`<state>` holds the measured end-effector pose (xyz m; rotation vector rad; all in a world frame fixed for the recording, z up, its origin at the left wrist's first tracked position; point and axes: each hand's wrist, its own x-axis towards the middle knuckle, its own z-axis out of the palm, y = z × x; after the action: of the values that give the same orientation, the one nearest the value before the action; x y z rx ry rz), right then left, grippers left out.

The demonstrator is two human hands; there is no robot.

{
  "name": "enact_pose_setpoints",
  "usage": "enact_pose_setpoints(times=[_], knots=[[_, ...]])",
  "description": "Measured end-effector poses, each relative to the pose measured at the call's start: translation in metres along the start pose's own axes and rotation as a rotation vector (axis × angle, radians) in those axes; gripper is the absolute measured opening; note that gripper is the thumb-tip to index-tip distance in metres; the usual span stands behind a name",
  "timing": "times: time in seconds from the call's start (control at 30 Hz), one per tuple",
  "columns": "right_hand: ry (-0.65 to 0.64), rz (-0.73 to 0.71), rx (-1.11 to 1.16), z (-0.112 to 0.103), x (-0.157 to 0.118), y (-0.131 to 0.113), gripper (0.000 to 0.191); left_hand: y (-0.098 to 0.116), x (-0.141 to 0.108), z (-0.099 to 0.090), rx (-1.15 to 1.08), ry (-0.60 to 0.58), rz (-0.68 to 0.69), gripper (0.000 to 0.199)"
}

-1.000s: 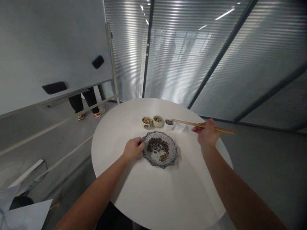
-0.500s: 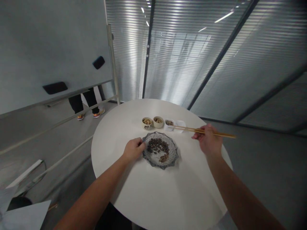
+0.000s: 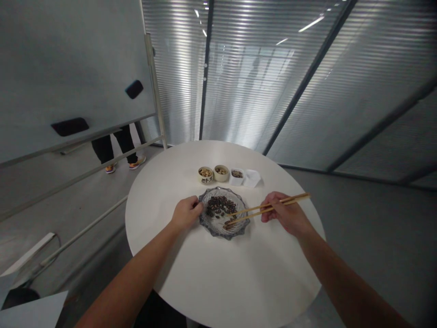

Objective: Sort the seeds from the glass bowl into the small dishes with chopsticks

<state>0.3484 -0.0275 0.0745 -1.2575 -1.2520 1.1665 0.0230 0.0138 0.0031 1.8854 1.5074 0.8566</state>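
My right grip (image 3: 282, 213) pinches the chopsticks (image 3: 259, 208), their tips over the plate (image 3: 223, 232) beside the dark beans (image 3: 218, 206). My curled left grip (image 3: 186, 213) sits at the plate's left rim; whether it holds anything, I cannot tell. The plate lies on the round white surface (image 3: 218, 269), just before two cups (image 3: 213, 174) and a small dish (image 3: 236, 176).

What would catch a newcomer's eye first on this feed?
The glass plate of dark seeds sits mid-frame on the round white table, with the left hand at its rim. To the right, the right hand holds chopsticks, their tips over the plate. Beyond the plate stand two small bowls of pale pieces.
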Motion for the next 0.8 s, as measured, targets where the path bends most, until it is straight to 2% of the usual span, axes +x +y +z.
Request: enact_pose_setpoints(times=[0.23, 0.47, 0.67, 0.8], knots=[[0.036, 0.127, 0.063, 0.002, 0.002, 0.016, 0.051, 0.002, 0.0, -0.001, 0.01, -0.002, -0.01, 0.027], [0.085, 0.117, 0.155, 0.003, 0.003, 0.017, 0.051, 0.003, -0.001, -0.002, 0.001, -0.016, 0.003, 0.027], [0.083, 0.101, 0.009, 0.006, 0.0, 0.014, 0.052, 0.003, -0.001, -0.002, 0.008, -0.011, -0.005, 0.027], [0.08, 0.102, -0.011, 0.008, -0.004, 0.016, 0.052, 0.003, -0.001, -0.001, -0.006, -0.005, -0.016, 0.027]])
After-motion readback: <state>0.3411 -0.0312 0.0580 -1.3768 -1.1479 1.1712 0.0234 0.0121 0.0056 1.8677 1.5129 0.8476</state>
